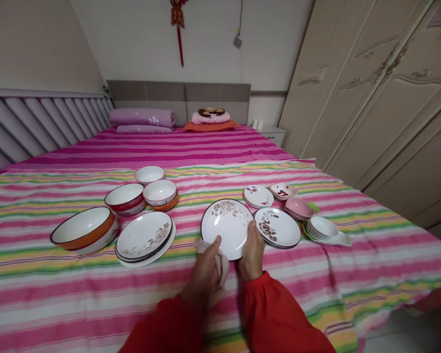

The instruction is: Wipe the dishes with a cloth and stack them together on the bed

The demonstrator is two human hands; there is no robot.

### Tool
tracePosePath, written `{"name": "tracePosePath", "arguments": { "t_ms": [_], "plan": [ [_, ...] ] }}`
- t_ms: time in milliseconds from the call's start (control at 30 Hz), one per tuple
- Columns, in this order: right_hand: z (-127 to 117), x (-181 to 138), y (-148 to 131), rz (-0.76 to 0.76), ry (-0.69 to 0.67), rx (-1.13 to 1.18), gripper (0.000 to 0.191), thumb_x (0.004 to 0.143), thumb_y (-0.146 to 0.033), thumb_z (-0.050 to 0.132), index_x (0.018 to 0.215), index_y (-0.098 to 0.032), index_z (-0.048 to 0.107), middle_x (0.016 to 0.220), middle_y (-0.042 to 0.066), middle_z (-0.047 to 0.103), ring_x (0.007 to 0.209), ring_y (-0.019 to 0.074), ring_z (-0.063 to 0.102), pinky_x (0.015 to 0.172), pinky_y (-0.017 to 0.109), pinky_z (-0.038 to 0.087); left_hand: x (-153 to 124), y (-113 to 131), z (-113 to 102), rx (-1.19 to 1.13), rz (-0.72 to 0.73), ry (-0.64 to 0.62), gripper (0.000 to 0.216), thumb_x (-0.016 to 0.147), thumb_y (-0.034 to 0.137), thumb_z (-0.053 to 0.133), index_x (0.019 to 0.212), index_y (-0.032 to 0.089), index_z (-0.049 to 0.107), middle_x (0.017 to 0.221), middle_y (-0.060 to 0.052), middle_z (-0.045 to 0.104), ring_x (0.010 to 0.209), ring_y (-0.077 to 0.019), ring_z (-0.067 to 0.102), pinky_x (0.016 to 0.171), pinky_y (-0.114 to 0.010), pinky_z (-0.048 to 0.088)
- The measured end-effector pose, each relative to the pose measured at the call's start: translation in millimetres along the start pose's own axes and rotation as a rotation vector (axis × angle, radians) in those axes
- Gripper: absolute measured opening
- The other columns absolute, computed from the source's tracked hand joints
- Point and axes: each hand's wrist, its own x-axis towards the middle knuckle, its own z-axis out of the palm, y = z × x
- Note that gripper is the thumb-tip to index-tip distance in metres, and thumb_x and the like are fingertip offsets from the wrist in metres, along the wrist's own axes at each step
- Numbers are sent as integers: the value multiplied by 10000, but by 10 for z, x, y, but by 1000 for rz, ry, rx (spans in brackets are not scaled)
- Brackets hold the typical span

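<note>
At centre frame, the right hand [252, 255] pinches the rim of a round, glossy plate [226, 226]; the left hand [205, 274] keeps its grip closed on a soft crumpled cloth [223, 268], pressed against the plate.

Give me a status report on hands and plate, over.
Right hand: grip on white floral plate. Left hand holds cloth at its near rim. Plate stack left, smaller plate close right.

One head cam looked forward and down along the bed [95, 294], close behind the fingers [251, 234]; headboard [180, 93] far beyond them.
</note>
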Motion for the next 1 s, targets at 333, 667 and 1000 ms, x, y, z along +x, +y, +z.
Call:
{"name": "tracePosePath", "arguments": {
  "t_ms": [333, 667, 1000],
  "plan": [
    [-55, 140, -303, 22, -370, -181, 434, 682, -565, 728, 649, -148, 616, 599, 9, 635, 555, 140, 544, 523, 246, 430, 11, 451, -125, 219, -113, -69, 290, 669, 263, 770, 871, 77, 677, 794, -123, 754, 715, -251, 724, 651, -304, 560],
    [-10, 6, 93, 44, -5, 98, 531, 782, -566, 599, 1069, -125, 663, 1017, 105, 726, 903, 228, 683, 730, 324, 545, -37, 34, 31, -37, -33, 45, 261, 648, 182, 762, 891, 144, 678, 876, -85, 764, 930, -267, 712, 800, -336, 581],
    [-48, 126, -197, -78, -333, -208, 440, 720, -565, 696, 585, -179, 533, 529, -54, 523, 528, 107, 462, 523, 234, 379, 56, 344, -164, 56, -84, -26, 307, 656, 238, 781, 919, 115, 680, 847, -90, 760, 828, -261, 725, 794, -347, 569]
  ]
}}
